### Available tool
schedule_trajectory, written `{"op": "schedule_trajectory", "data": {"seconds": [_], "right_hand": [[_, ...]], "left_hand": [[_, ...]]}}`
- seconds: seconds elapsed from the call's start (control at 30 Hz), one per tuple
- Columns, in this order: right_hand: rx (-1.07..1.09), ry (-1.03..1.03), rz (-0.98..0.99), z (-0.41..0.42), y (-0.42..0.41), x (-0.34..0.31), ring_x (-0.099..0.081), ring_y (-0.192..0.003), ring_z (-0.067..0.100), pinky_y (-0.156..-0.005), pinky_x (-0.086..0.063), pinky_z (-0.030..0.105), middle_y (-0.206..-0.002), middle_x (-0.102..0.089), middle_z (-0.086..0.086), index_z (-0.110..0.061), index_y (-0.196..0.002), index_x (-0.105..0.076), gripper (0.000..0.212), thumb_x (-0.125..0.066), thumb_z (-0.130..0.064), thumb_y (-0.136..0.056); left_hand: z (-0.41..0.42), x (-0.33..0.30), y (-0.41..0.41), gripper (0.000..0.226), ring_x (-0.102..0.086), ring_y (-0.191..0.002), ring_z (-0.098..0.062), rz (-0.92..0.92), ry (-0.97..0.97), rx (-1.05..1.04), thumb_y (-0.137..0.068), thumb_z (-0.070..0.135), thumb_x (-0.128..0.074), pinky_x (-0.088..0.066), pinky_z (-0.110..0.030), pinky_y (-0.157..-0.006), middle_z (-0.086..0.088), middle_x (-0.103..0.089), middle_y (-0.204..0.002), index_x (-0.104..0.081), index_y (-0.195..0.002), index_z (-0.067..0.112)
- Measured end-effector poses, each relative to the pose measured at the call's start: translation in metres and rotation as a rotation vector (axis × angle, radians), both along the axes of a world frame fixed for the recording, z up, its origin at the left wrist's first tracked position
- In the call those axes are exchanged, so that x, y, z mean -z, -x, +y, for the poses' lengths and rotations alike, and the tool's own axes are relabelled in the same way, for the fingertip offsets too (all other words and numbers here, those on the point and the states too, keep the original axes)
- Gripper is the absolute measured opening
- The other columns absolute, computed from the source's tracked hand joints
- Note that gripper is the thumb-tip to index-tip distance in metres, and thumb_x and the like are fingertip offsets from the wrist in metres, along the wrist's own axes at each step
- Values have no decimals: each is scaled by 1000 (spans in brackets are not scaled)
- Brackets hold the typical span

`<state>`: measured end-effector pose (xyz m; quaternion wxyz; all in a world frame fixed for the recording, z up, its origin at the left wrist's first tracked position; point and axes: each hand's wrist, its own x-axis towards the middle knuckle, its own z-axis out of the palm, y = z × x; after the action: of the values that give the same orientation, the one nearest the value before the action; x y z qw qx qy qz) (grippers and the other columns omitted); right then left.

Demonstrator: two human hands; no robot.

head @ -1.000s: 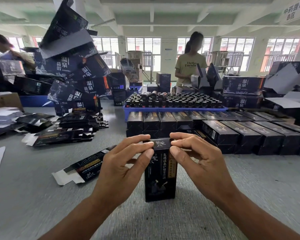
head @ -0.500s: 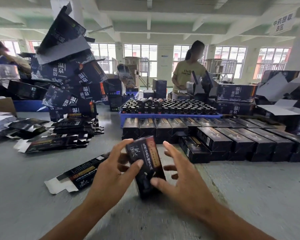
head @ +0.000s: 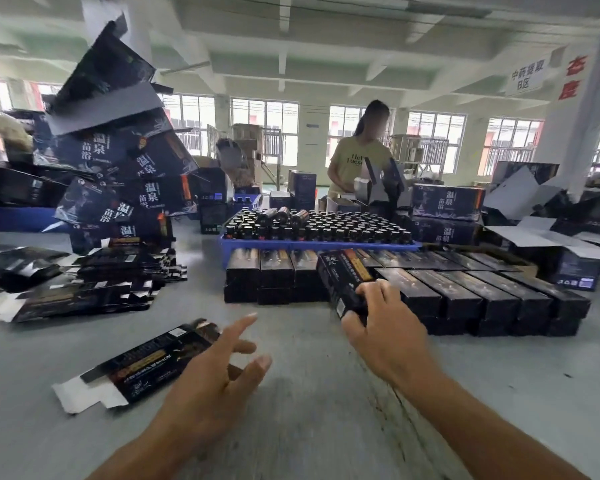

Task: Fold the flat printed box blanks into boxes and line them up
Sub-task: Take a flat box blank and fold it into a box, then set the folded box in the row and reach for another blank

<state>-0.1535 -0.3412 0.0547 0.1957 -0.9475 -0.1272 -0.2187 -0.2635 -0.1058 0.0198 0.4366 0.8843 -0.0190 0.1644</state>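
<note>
head view: right hand [head: 385, 327] gripping folded box [head: 343, 278] beside box rows [head: 465, 292], left hand [head: 215, 379] spread.

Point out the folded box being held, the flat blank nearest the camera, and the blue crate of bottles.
folded box [head: 343, 271], head view, its printed top face.
flat blank [head: 146, 365], head view, middle of its dark printed panel.
blue crate [head: 312, 244], head view, its front wall.

left hand [head: 212, 377] open with fingers spread, right hand [head: 385, 327] gripping, forearms extended
</note>
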Motion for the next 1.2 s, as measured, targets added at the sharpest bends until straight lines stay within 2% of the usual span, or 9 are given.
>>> {"op": "schedule_trajectory", "data": {"seconds": [0.1, 0.2, 0.3, 0.37, 0.47, 0.6, 0.87, 1.07, 1.2], "right_hand": [[108, 170, 24, -7, -28, -4, -45, -131, 31, -101, -44, 46, -147, -46, 7, -24, -133, -50, 42, -36, -45, -100], [107, 244, 36, -8, -40, -2, -25, -148, 30, -114, -31, 50, -156, -41, 5, -23, -136, -55, 45, -30, -43, -104], [61, 188, 17, -6, -39, 0, -12, -153, 29, -120, -20, 52, -164, -28, 5, -29, -148, -44, 53, -31, -53, -103], [-1, 127, -49, 1, -29, 1, -18, -152, 28, -120, -20, 49, -161, -34, 5, -27, -148, -47, 58, -32, -58, -101], [-205, -7, -85, 17, -5, -1, -43, -136, 25, -112, -33, 41, -140, -58, 5, -18, -128, -64, 50, -42, -53, -100], [-418, -97, 99, 33, 18, -1, -58, -105, 9, -85, -42, 26, -115, -66, -7, -23, -121, -66, 42, -45, -52, -98], [-496, -178, 382, 21, 33, 40, -57, -91, -16, -69, -45, 10, -95, -66, -24, -49, -100, -60, 12, -51, -56, -96], [-469, -273, 395, 20, 30, 36, -54, -89, -21, -66, -43, 8, -92, -65, -26, -51, -94, -59, 11, -50, -58, -97], [-453, -440, 397, 18, 28, 31, -61, -87, -14, -65, -46, 9, -95, -66, -21, -50, -95, -58, 8, -53, -57, -95]], "left_hand": [[6, 2, -2, 55, -63, -94, 9, 15, -156, -30, -81, 73, -45, -56, -28, -87, 30, -56, -116, -33, -135, 66], [14, 3, -5, 42, -60, -96, 11, -5, -217, -67, -92, 59, -54, -54, -28, -89, 27, -57, -120, -41, -132, 60], [33, 6, -17, 45, -49, -124, -2, -56, -381, -211, -97, 51, -53, -41, -27, -105, 14, -51, -138, -48, -141, 40], [51, 6, -26, 55, -36, -139, -17, -29, -497, -358, -97, 52, -53, -31, -34, -115, 2, -42, -151, -43, -148, 32], [79, 11, -31, 81, -15, -151, -32, 230, -588, -512, -91, 71, -46, -13, -48, -122, -13, -21, -163, -20, -157, 31], [96, 18, -33, 103, -15, -150, -35, 432, -601, -514, -78, 91, -35, -13, -55, -120, -14, -22, -162, -12, -157, 31], [96, 6, -29, 121, -39, -139, -32, 479, -610, -455, -60, 100, -43, -32, -50, -113, -9, -40, -152, -15, -157, 34], [72, -3, -24, 125, -49, -120, -21, 306, -666, -315, -54, 100, -47, -46, -37, -100, -3, -47, -138, -13, -156, 37], [48, -13, -19, 112, -48, -114, -14, 57, -806, -258, -65, 95, -46, -43, -31, -96, 5, -47, -134, -17, -155, 36]]}}
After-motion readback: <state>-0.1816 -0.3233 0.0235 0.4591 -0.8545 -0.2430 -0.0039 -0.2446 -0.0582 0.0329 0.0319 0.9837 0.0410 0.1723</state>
